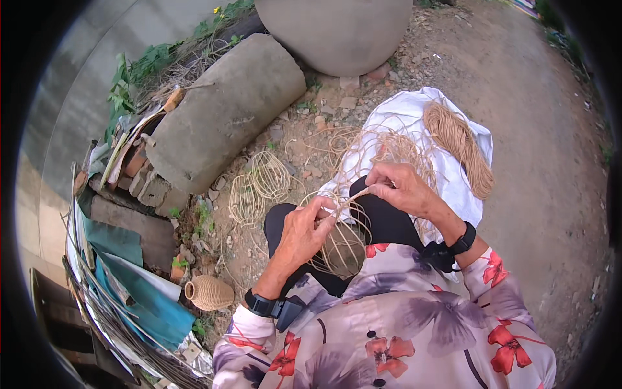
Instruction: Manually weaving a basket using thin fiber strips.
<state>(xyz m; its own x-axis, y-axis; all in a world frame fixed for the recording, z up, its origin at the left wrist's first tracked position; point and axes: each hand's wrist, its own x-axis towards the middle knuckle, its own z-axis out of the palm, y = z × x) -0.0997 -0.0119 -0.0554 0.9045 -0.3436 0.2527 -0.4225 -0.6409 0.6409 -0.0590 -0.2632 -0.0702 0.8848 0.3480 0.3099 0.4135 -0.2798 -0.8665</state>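
Note:
A wire-like, light cane basket frame [339,253] rests in my lap between dark-clad legs. My left hand [308,230] has its fingers closed on the top of this frame, where tan strands gather. Up and to the right, my right hand [398,191] pinches a tan strand that runs down to the frame. Loose tan strands [395,146] spread over a white sack [473,206] beside me, and a thick tan skein of cord [459,146] lies on the sack's right part.
Two more open frames [249,201] and a small woven vase-shaped piece [209,295] lie on stony ground at left. A concrete cylinder [223,113], a large grey rounded object [334,29], rubble and teal sheeting [149,305] border the spot. A dirt path [538,129] runs along the right.

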